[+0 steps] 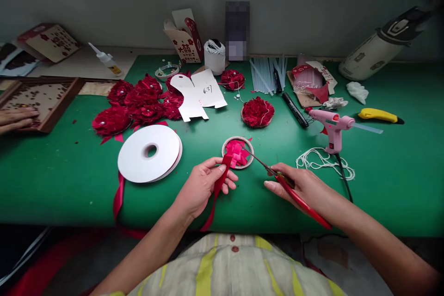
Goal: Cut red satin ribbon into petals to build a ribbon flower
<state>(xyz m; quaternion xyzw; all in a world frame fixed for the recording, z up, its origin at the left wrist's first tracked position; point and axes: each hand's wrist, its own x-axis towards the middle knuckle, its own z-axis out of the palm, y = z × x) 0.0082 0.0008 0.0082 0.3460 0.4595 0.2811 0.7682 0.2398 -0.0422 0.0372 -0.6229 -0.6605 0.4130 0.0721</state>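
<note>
My left hand (210,181) pinches a red ribbon (220,180) near its end, and the rest of the ribbon hangs over the table's front edge. In my right hand (305,189) is a pair of red-handled scissors (300,201), with the blades pointing left toward the ribbon. Just beyond the ribbon end, a small round ring (252,159) lies on the table with cut red ribbon pieces (237,152) in it. To the left rests a white ribbon spool (147,153), with red ribbon trailing down from it.
Several red ribbon flowers (145,95) lie behind the spool, and another flower (258,112) sits behind the ring. A pink glue gun (331,125) stands at right near a yellow cutter (379,114) and white cord (312,159). Another person's hand (17,118) reaches into a wooden tray (65,106) at far left.
</note>
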